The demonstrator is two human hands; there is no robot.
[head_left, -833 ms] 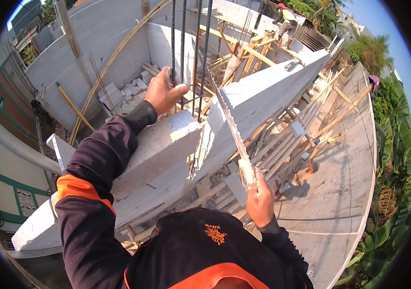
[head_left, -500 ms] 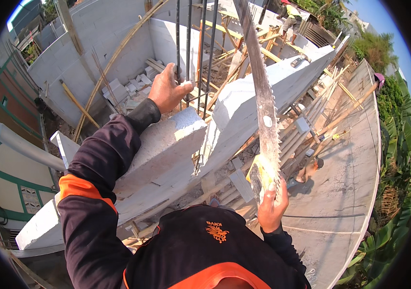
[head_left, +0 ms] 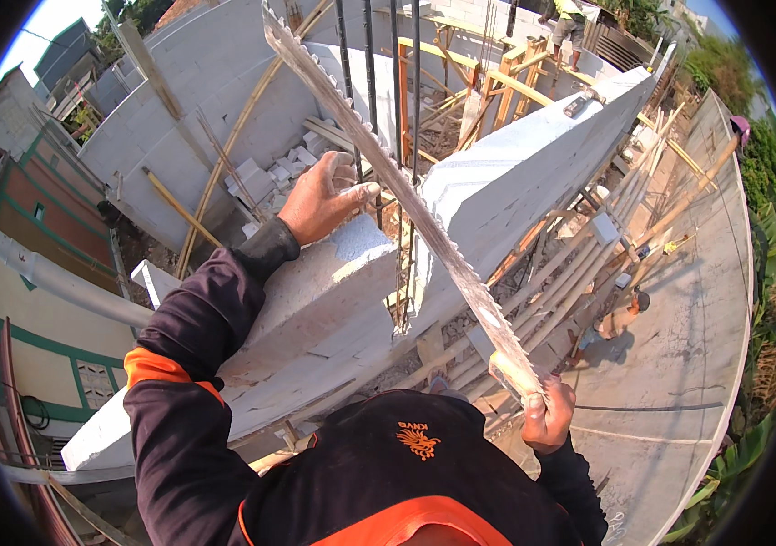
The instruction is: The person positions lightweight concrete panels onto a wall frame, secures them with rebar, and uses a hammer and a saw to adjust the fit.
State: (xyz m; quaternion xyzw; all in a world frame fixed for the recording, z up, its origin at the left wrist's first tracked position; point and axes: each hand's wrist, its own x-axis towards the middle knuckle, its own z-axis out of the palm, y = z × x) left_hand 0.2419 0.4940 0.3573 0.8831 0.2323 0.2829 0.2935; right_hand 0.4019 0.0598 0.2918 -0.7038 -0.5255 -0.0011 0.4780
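My right hand is closed round the handle of a long hand saw. The blade is dusty and large-toothed, and slants up to the left across the view, passing in front of the steel bars. My left hand curls its fingers and thumb about an upright steel rebar, just above the near wall's top; part of the grip is hidden. Below it runs a white block wall with a pale patch on top. Beyond a gap with rebars, another white wall section continues.
A hammer-like tool lies on the far wall top. Broken blocks are heaped inside the walls. Timber scaffolding stands behind, with a person beside it. Another person is down on the right by poles and a concrete strip.
The saw has swung from nearly upright to a leftward slant, its tip moving left. My right hand has shifted right and down. My left hand stays by the rebars, fingers more curled.
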